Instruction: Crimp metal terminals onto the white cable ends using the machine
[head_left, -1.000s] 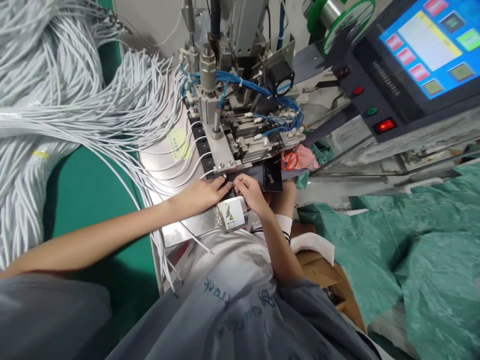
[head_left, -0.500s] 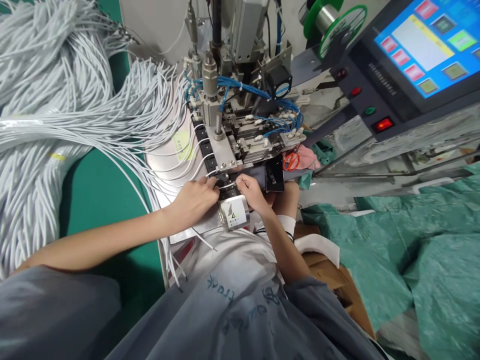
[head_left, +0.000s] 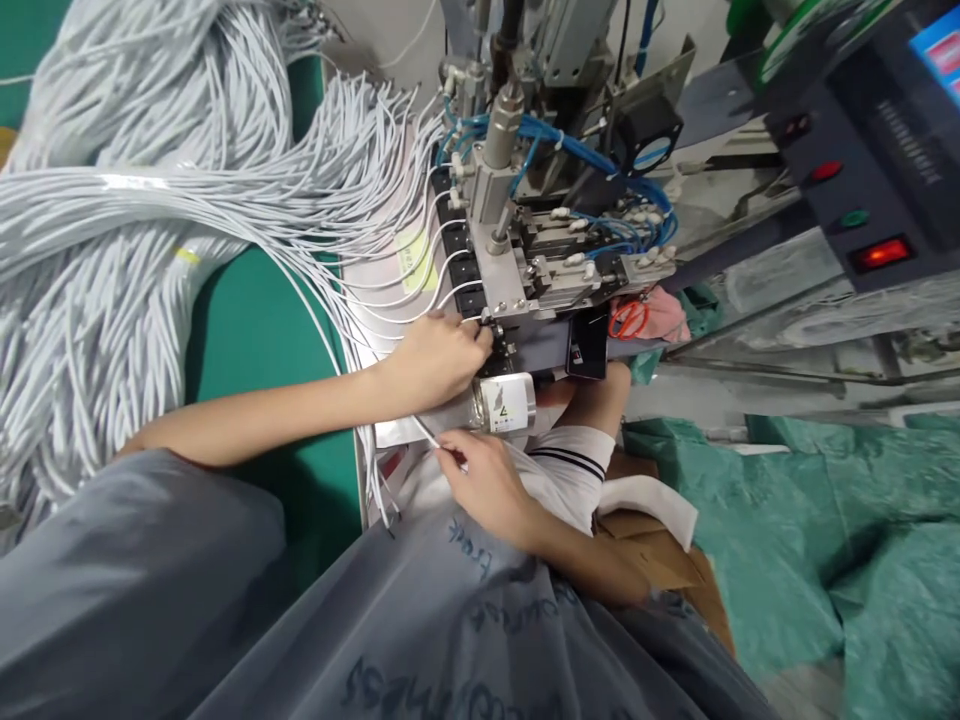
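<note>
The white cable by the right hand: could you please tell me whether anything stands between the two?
Nothing visible does: the right hand has its fingertips at the end of the white cable, though whether they grip it is unclear.

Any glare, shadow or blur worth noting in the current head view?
Head view: glare whitens part of the metal plate and the clear wrap on the cables; the green mat is dark below the left arm; lettering on the control box is too blurred to read.
</note>
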